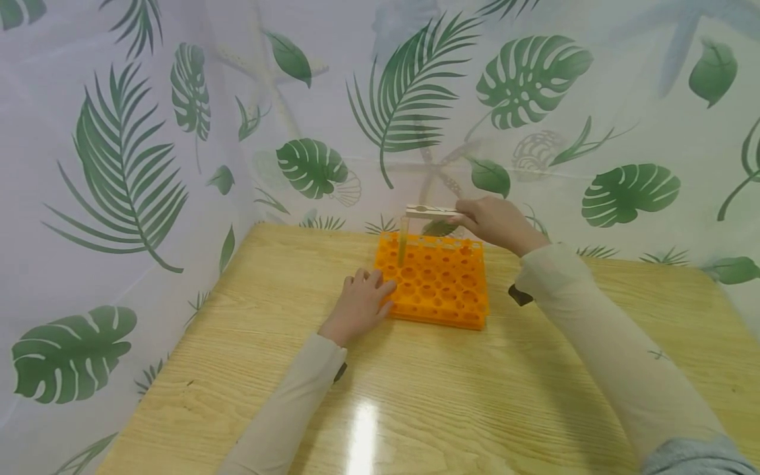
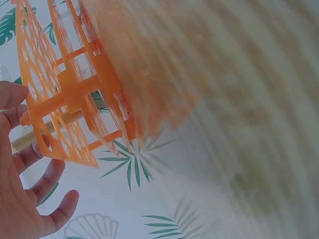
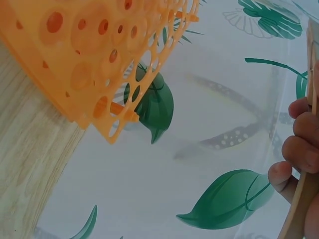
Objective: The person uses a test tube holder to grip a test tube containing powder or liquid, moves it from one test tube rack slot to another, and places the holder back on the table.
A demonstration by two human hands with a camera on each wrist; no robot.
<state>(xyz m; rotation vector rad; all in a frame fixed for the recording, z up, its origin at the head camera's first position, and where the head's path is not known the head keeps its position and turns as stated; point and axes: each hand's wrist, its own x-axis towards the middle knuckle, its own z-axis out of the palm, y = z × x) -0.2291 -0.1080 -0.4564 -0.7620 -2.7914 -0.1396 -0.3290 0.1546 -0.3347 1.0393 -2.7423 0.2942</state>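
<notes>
An orange test tube rack (image 1: 439, 315) with rows of round holes stands on the table. My right hand (image 1: 493, 221) is behind and above its right side, gripping a wooden test tube clamp (image 1: 430, 211). Part of the clamp (image 3: 312, 94) also appears along the right edge of the right wrist view. At the clamp's left end hangs an upright glass test tube (image 1: 404, 237) with yellowish liquid, its lower part overlapping the rack's left side. With fingers spread, my left hand (image 1: 361, 305) rests at the rack's left front corner. Its fingertips touch the rack's (image 2: 42, 107) end in the left wrist view.
The wooden table (image 1: 267, 330) extends around the rack on all sides. Close behind it hangs a pale curtain (image 1: 332, 79) with green leaf prints, which also runs along the left. A dark band (image 1: 520, 295) shows under the right sleeve.
</notes>
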